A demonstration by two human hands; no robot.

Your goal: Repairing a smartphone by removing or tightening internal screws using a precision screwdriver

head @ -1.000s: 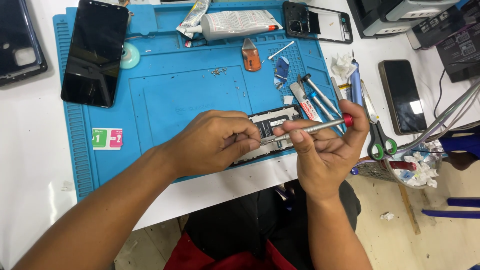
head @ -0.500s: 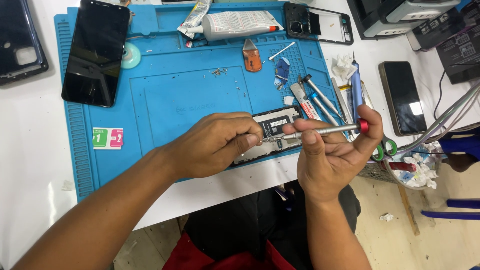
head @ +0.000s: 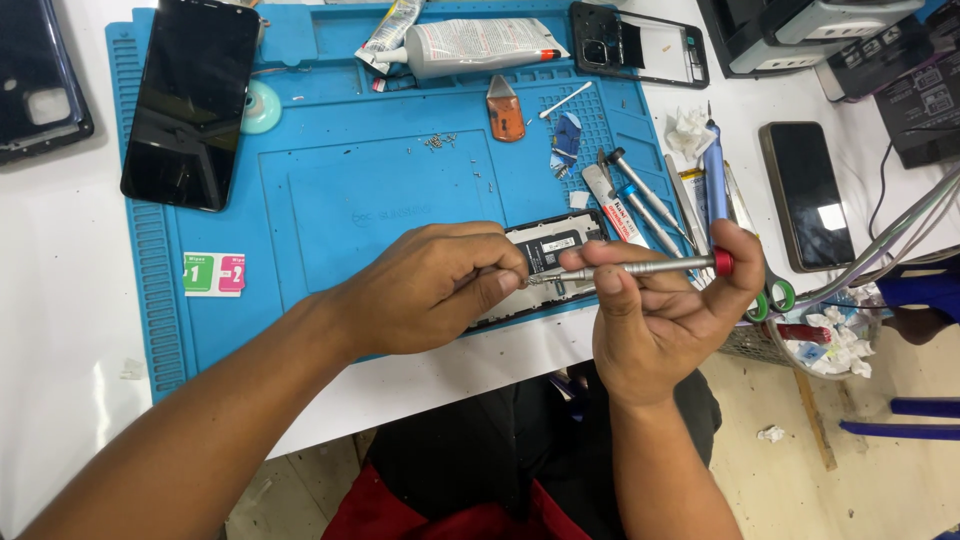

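Head view shows the right hand gripping a silver screwdriver horizontally, palm up, while the left hand pinches closed on its tip. Both hover over the opened phone on the near right part of the blue mat. Seating the tip well probably needs the shaft kept steady and a gentle pinch.

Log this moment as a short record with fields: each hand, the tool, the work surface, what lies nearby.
left hand: fingertips at the screwdriver's tip, over the opened phone
right hand: holds the silver screwdriver level, red cap at its end
surface: blue mat on a white table
nearby: black phone, glue tube, green-handled scissors, spare drivers
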